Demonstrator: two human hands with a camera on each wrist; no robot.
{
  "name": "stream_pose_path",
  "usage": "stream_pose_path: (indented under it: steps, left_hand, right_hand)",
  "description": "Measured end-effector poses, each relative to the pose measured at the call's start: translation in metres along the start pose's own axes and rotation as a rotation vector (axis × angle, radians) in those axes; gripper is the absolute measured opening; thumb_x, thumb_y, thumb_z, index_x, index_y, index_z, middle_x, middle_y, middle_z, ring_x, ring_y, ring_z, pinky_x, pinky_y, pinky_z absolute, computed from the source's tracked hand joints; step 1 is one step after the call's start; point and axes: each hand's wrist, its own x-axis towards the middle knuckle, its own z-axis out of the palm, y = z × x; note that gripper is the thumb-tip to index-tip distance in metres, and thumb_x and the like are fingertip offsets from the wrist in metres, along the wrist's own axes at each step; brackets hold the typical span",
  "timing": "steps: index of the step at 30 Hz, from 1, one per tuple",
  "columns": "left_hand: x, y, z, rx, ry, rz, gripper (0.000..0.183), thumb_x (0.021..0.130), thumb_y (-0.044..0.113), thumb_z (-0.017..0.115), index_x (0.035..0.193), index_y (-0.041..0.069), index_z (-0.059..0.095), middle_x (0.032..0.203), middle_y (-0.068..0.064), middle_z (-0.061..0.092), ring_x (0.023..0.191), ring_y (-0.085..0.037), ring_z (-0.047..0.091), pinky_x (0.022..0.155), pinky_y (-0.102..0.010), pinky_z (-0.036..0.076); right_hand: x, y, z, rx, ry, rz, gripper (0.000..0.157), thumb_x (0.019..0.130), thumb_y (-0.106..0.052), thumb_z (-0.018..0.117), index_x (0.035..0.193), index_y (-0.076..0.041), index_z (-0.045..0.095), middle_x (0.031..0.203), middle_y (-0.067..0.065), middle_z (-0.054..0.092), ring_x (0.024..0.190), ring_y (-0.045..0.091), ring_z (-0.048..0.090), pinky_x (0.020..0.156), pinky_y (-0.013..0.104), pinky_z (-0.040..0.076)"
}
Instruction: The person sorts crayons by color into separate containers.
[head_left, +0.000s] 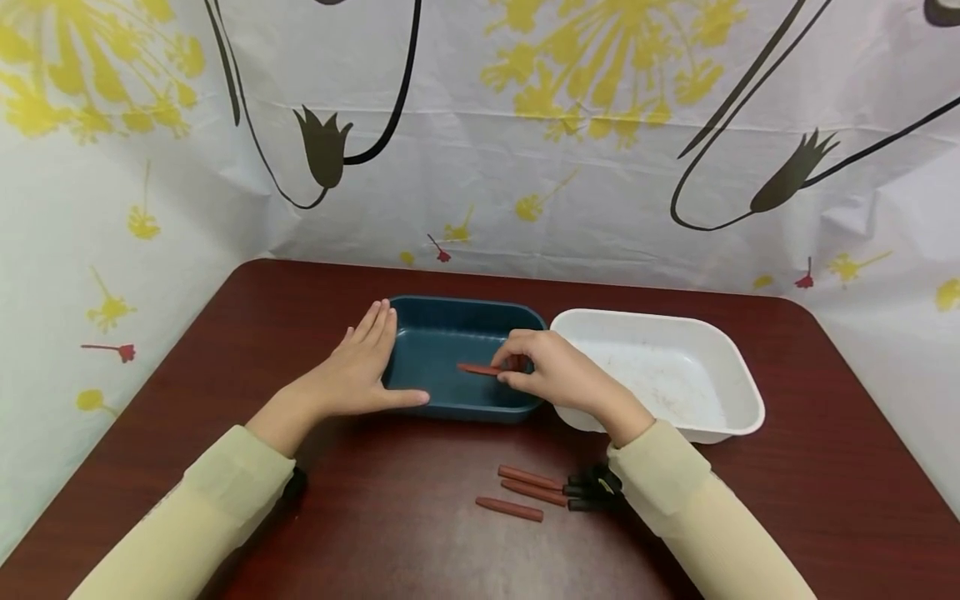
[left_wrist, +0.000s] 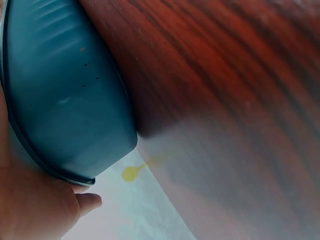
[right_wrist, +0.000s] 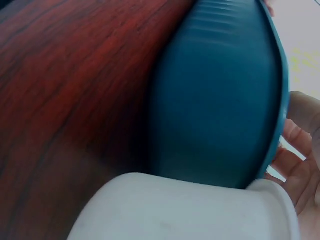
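Note:
In the head view my right hand (head_left: 551, 371) pinches a reddish-brown, crayon-like stick (head_left: 477, 368) between thumb and fingers, over the inside of the dark teal tray (head_left: 468, 412). The stick lies roughly level, its tapered end pointing left. My left hand (head_left: 356, 367) rests along the tray's left end with straight fingers, the thumb spread over the near rim. From the left wrist, the teal tray's outer wall (left_wrist: 70, 100) fills the upper left beside part of the left hand (left_wrist: 37, 205). The right wrist view shows curled right-hand fingers (right_wrist: 295, 145) above the rim; the stick is hidden there.
A white tray (head_left: 731, 392) stands against the teal tray's right end. Several more reddish-brown sticks (head_left: 510, 509) lie on the dark red table (head_left: 390, 517) in front, with black sticks (head_left: 581, 504) partly hidden by the right sleeve. A patterned white sheet (head_left: 450, 167) hangs behind.

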Motion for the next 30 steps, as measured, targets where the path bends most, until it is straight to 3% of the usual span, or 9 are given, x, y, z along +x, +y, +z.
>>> stream_pose_path:
  steps: [12,21,30]
  left_hand:
    - [0.003,0.001,-0.003,0.006,0.005,0.005,0.130,0.078,0.078,0.061,0.157,-0.003,-0.001,0.166,-0.018,-0.011,0.155,-0.036,-0.010,0.120,-0.065,0.011]
    - [0.002,0.002,-0.003,-0.011,-0.001,0.010,0.129,0.079,0.076,0.062,0.157,-0.003,-0.002,0.166,-0.017,-0.012,0.155,-0.034,-0.011,0.120,-0.065,0.010]
    - [0.000,0.001,-0.002,-0.017,-0.003,-0.002,0.129,0.078,0.076,0.062,0.158,-0.003,-0.001,0.167,-0.017,-0.010,0.155,-0.034,-0.010,0.120,-0.066,0.008]
  right_hand:
    - [0.013,-0.001,0.011,-0.101,-0.071,0.027,0.010,0.092,-0.016,0.072,0.101,-0.013,0.075,0.099,0.000,0.068,0.075,0.007,0.058,0.066,0.023,0.050]
    - [0.008,-0.001,0.013,-0.195,-0.054,0.018,0.017,0.093,-0.018,0.070,0.109,-0.012,0.074,0.111,0.003,0.070,0.102,0.022,0.060,0.082,0.035,0.054]
    - [0.000,0.001,0.009,-0.150,-0.022,-0.019,0.019,0.093,-0.019,0.071,0.110,-0.011,0.074,0.111,0.002,0.069,0.101,0.020,0.061,0.082,0.035,0.054]
